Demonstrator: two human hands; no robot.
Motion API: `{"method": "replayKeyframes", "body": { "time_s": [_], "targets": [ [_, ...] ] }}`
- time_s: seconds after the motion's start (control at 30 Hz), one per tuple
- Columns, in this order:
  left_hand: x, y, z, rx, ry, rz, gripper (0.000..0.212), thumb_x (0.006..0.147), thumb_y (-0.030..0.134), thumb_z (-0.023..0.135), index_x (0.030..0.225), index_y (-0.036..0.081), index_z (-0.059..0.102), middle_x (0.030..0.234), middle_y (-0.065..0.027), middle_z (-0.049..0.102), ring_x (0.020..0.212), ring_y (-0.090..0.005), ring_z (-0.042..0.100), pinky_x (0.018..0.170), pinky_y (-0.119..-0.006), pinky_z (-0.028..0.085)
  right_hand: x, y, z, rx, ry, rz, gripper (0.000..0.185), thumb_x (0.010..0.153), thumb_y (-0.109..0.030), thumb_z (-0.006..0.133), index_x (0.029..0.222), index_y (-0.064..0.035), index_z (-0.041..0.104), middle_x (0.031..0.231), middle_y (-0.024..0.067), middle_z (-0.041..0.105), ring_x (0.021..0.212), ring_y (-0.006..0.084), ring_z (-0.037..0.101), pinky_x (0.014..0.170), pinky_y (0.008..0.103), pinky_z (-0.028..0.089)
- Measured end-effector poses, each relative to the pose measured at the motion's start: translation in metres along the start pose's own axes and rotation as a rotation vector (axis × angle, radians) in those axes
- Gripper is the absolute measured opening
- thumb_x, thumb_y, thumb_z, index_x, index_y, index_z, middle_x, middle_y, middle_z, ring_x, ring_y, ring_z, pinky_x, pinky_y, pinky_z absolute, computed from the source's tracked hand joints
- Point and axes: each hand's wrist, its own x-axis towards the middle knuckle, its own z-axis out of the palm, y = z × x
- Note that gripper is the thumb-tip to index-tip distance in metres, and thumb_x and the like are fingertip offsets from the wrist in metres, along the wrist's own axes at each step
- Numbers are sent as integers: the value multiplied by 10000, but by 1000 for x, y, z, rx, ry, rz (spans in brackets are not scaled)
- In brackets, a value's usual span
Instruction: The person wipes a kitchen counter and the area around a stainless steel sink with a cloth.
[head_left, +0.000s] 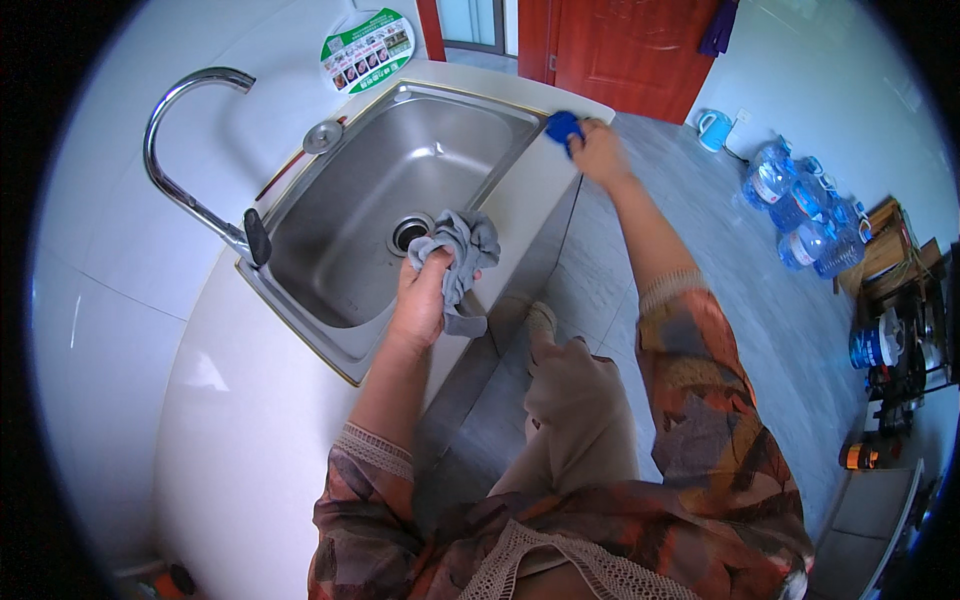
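A crumpled grey cloth (469, 244) is bunched in my left hand (421, 296), above the near edge of the stainless steel sink (352, 202). My right hand (600, 154) reaches to the far right end of the white countertop (525, 176) and grips a blue cloth or scrubbing pad (564, 129), blurred so that its kind is unclear. The blue thing is by the sink's right corner. Inside the sink, the drain hole (412, 234) lies uncovered, partly behind the grey cloth. A metal drain strainer (322, 137) rests on the sink's back rim.
A chrome gooseneck faucet (161, 124) rises at the sink's left corner. Behind the sink, a printed round fan (367, 52) leans on the wall. Large water bottles (802, 202) and a blue kettle (714, 130) stand along the right wall. A red door (630, 52) is beyond the counter.
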Motion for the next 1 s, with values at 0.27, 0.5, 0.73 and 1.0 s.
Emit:
{"method": "replayKeyframes", "body": {
  "time_s": [0.27, 0.5, 0.73, 1.0],
  "targets": [
    [2, -3, -7, -14, 45, 4, 280, 853, 186, 480, 1031, -25, 530, 906, -121, 592, 755, -201, 585, 675, -322, 502, -20, -44, -7, -53, -127, 20, 323, 811, -247, 527, 1013, -7, 601, 1020, 192, 604, 958, 332, 578, 882, 390, 448],
    [0, 0, -5, 2, 51, -8, 267, 849, 175, 468, 1013, -25, 535, 896, -117, 593, 748, -192, 578, 680, -321, 501, -106, -124, -56, 339, -251, -387, 311, 792, -223, 580, 1025, -18, 587, 1046, 163, 571, 1000, 311, 542, 886, 404, 441],
    [-3, 0, -13, -6, 20, -8, 219, 876, 142, 465, 1016, -12, 533, 888, -101, 592, 754, -177, 594, 685, -322, 523, 13, -18, 11, -20, -143, -48, 333, 814, -267, 552, 1029, -16, 593, 1018, 198, 600, 940, 352, 587, 816, 439, 478],
    [-2, -3, -3, 10, 64, -24, 256, 869, 187, 496, 1032, -8, 525, 896, -106, 593, 750, -186, 597, 673, -316, 523, 68, 26, 18, -199, -199, 256, 397, 826, -255, 524, 1153, -34, 567, 1108, 225, 575, 1002, 371, 570, 884, 413, 450]
  ]
}}
